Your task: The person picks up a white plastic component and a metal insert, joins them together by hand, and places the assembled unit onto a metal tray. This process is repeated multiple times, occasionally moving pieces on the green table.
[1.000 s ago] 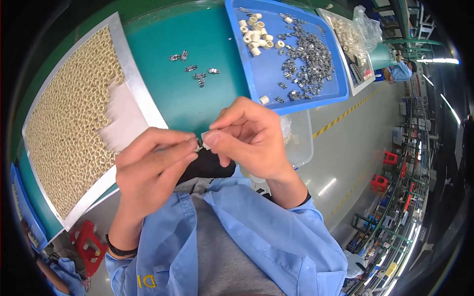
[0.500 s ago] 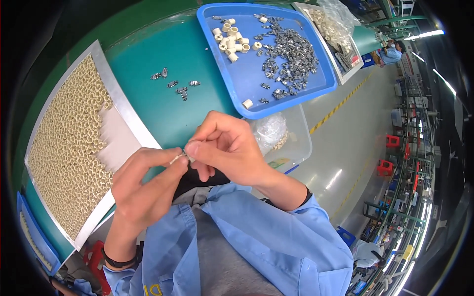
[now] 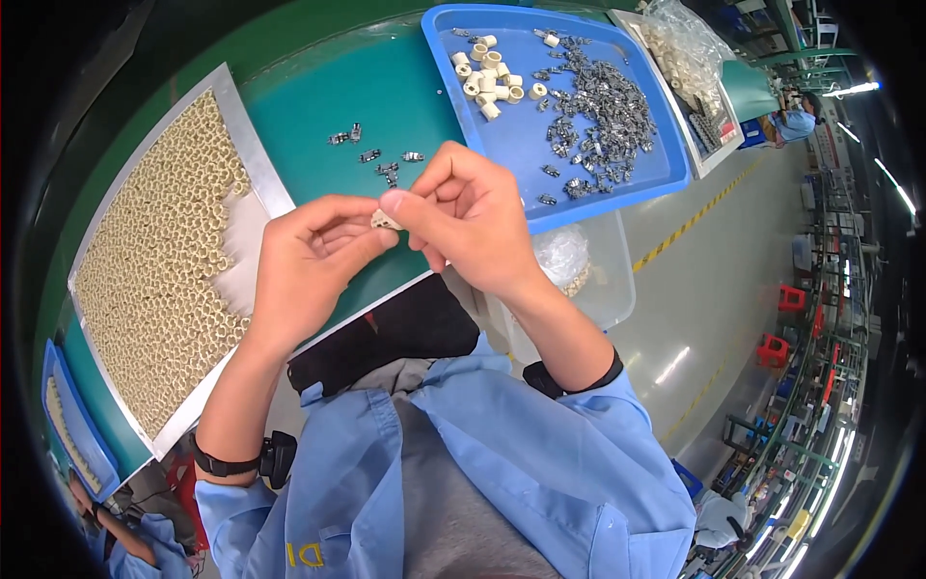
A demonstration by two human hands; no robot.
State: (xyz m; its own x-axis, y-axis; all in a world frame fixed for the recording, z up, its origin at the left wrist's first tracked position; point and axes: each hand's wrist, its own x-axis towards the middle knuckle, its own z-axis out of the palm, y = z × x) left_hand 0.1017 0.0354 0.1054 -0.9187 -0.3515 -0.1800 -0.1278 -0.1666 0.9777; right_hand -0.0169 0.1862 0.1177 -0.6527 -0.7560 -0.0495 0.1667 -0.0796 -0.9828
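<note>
My left hand pinches a small cream ceramic piece with dark holes between thumb and forefinger. Against its right side, the thumb and forefinger of my right hand are pressed together; what is between them is hidden. Both hands are above the near edge of the green table. Just beyond them lie several loose metal clips. A blue tray at the back right bears a heap of metal clips and a cluster of cream ceramic cylinders.
On the left, a white-framed tray is packed with small cream rings. A clear plastic bin with a bag sits below the blue tray. Another blue tray is at the far left, near another person's arm.
Both hands have moved away from my body, over the table edge. The cream piece is now turned so its holes show. A person's arm has appeared at the lower left.
</note>
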